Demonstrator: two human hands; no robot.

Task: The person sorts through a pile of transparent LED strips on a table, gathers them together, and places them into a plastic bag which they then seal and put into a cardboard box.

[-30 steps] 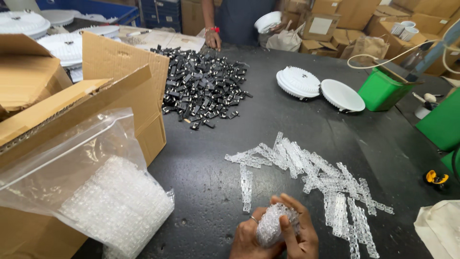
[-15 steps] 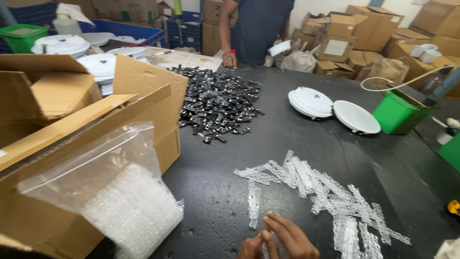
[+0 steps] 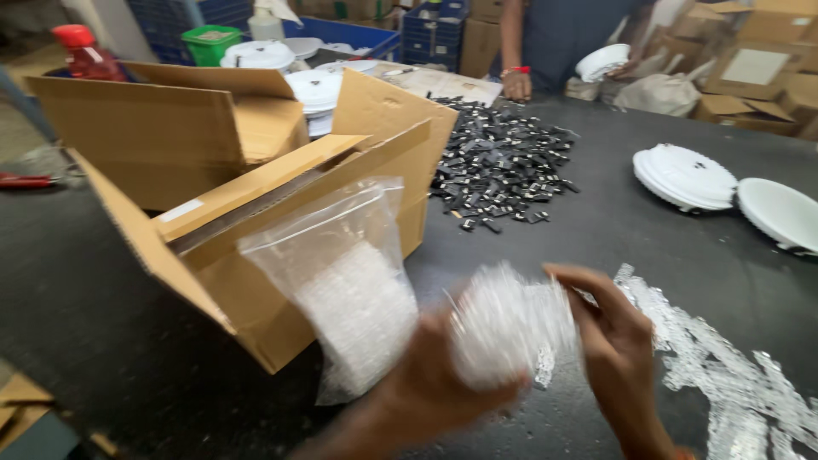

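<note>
Both hands, left hand [image 3: 426, 383] and right hand [image 3: 618, 349], close around a blurred bundle of clear plastic strips [image 3: 507, 328] at lower centre, beside a clear bag [image 3: 349, 281].

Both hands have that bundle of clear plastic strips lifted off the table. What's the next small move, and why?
Probably carry the bundle left to the open clear bag leaning on the cardboard box. The left hand and right hand cup it in the air close beside the bag, which already holds similar clear pieces.
</note>
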